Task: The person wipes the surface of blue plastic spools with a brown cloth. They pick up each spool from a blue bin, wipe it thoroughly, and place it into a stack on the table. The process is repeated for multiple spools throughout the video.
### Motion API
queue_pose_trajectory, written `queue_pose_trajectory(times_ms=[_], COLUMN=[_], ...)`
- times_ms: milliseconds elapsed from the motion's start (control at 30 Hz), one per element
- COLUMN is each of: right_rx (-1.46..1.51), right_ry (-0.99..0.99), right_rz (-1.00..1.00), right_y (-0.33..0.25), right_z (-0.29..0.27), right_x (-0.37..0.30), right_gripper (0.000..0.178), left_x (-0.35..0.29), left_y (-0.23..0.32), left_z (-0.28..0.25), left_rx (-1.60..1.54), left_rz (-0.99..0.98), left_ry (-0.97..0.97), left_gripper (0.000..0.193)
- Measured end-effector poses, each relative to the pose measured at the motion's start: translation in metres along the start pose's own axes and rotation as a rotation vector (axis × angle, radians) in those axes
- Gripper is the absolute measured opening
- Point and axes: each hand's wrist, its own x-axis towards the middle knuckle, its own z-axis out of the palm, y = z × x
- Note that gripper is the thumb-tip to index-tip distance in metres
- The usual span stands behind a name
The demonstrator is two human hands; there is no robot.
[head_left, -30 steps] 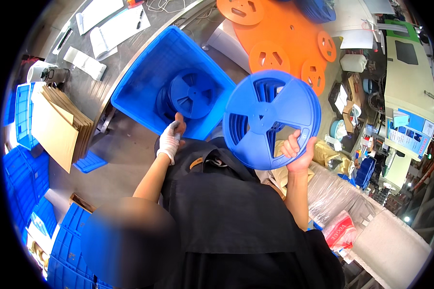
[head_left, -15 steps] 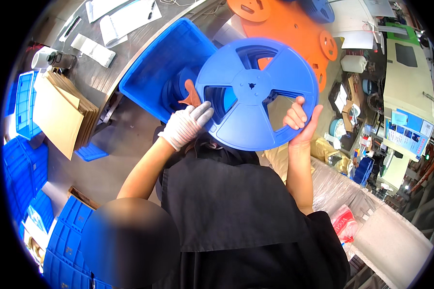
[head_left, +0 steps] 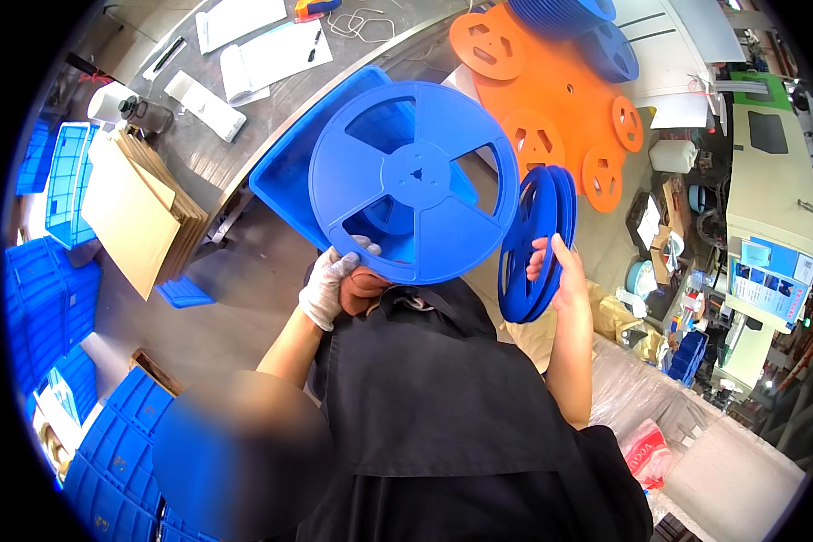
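Clearly, both hands are occupied nearest the camera. On the left, the gloved left hand (head_left: 330, 287) has its grip pinching the near-left rim of a large blue disc (head_left: 402, 163), held flat-on to the view in front of a blue bin (head_left: 285, 181). On the right, the bare right hand (head_left: 565, 271) has its grip curled around the blue discs (head_left: 522, 230), which stand edge-on just beside the large one.

The large disc could tip or slip, I judge, because it is held at one edge and most of its weight hangs beyond the fingers. The right-hand discs could slide out of line if that grip loosens, and the neighbouring rims might knock together.

Counting outward: one disc in the left hand; at least two in the right, their exact number unclear; one bin, with at least one blue disc showing inside through the openings. Farther off lies one orange board (head_left: 551, 81) with four small orange discs (head_left: 490, 42) and two groups of blue discs at its far end. Far left, a grey surface (head_left: 285, 113) carries white papers, too overlapped to count.
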Motion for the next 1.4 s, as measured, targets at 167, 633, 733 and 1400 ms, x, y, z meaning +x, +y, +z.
queue_pose_trajectory(times_ms=[167,633,733,1400], right_rx=[-0.004,0.141,0.248,0.882], right_ry=[0.135,0.223,0.186,-0.364], right_rz=[0.073,0.05,-0.12,-0.298], right_y=[0.028,0.073,0.076,0.028], right_z=[-0.022,-0.045,-0.056,0.012], right_x=[-0.001,-0.01,-0.011,-0.02], right_gripper=[0.049,0.057,0.056,0.056], left_x=[0.003,0.133,0.145,0.043], left_y=[-0.003,-0.078,-0.093,0.012], left_z=[-0.014,-0.077,-0.075,0.152], left_rx=[0.012,0.554,0.561,1.775], left_rz=[0.016,-0.076,-0.082,0.888], left_ry=[0.02,0.288,0.512,-0.112], left_gripper=[0.043,0.033,0.052,0.051])
